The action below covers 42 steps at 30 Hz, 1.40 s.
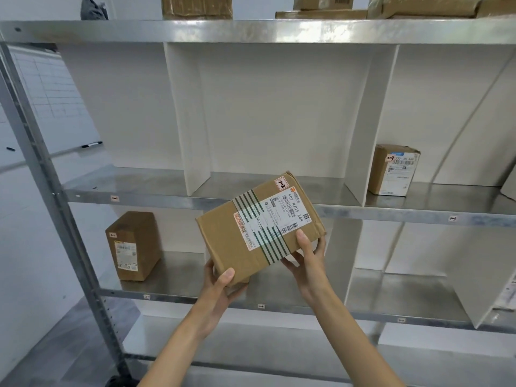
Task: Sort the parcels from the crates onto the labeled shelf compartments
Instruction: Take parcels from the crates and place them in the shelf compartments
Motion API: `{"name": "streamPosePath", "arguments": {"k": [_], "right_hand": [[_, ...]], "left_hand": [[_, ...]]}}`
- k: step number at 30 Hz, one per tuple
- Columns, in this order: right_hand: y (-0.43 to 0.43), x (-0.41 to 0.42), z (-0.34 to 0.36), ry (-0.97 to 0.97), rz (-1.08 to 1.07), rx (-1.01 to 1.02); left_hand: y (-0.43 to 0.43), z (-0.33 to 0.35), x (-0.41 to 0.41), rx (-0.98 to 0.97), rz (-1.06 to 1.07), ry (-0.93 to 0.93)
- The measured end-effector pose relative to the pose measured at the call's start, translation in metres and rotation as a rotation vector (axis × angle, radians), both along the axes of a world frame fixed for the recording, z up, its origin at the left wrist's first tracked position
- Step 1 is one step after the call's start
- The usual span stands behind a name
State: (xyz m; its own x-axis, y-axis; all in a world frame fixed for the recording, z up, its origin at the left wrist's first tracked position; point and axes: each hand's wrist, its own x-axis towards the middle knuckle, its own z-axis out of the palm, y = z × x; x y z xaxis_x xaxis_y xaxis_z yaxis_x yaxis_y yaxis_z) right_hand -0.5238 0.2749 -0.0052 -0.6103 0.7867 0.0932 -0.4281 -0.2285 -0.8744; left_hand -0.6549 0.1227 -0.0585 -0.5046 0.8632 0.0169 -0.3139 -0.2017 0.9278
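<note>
I hold a brown cardboard parcel with a white shipping label and striped tape, tilted, in front of the metal shelf unit. My left hand grips its lower left corner, thumb on the top face. My right hand grips its right end, thumb near the barcode. The parcel hovers before the middle compartment, level with the middle shelf's front edge. Small labels mark the shelf edges.
One brown box stands in the lower left compartment and another in the middle shelf's right compartment. White dividers split the shelves. More cartons sit on the top shelf. A whiteboard hangs at left.
</note>
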Motion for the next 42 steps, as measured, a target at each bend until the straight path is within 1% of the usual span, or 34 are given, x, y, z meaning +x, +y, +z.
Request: {"name": "streamPosePath", "arguments": {"k": [2,4,5,7,8,9,10,12,14,17,20,23,24,26,29,42], "right_hand": [[0.002,0.004,-0.001,-0.014,-0.01,0.004],[0.006,0.009,-0.003,-0.029,-0.028,0.008],[0.008,0.011,-0.003,-0.037,-0.039,0.011],[0.012,0.015,-0.004,-0.056,-0.057,0.033],[0.013,0.017,-0.004,-0.069,-0.064,0.05],[0.014,0.019,-0.004,-0.076,-0.069,0.066],[0.015,0.021,-0.004,-0.077,-0.076,0.077],[0.018,0.025,-0.004,-0.066,-0.09,0.088],[0.021,0.03,-0.003,-0.059,-0.109,0.097],[0.025,0.035,-0.004,-0.085,-0.125,0.132],[0.027,0.038,-0.005,-0.128,-0.145,0.162],[0.031,0.043,-0.006,-0.162,-0.131,0.199],[0.032,0.044,-0.007,-0.175,-0.118,0.214],[0.035,0.048,-0.009,-0.205,-0.108,0.23],[0.037,0.05,-0.012,-0.22,-0.117,0.227],[0.052,0.053,-0.012,-0.238,-0.086,0.24]], "left_hand": [[-0.001,0.005,0.002,-0.016,0.003,0.029],[-0.003,0.012,0.001,-0.061,0.106,0.125],[-0.004,0.017,0.001,-0.116,0.184,0.23],[-0.005,0.027,0.0,-0.222,0.329,0.517],[-0.005,0.031,0.0,-0.243,0.369,0.648],[-0.005,0.035,0.0,-0.248,0.376,0.733],[-0.004,0.038,0.0,-0.241,0.361,0.772],[-0.003,0.044,0.001,-0.219,0.351,0.773],[-0.001,0.049,0.0,-0.216,0.399,0.759],[0.001,0.053,0.0,-0.28,0.4,0.789],[0.005,0.049,0.003,-0.35,0.313,0.794],[0.011,0.04,0.011,-0.45,0.111,0.857],[0.013,0.038,0.016,-0.466,0.054,0.84],[0.017,0.036,0.026,-0.457,0.01,0.773],[0.022,0.039,0.038,-0.424,0.022,0.736],[0.033,0.038,0.046,-0.424,0.069,0.799]]}}
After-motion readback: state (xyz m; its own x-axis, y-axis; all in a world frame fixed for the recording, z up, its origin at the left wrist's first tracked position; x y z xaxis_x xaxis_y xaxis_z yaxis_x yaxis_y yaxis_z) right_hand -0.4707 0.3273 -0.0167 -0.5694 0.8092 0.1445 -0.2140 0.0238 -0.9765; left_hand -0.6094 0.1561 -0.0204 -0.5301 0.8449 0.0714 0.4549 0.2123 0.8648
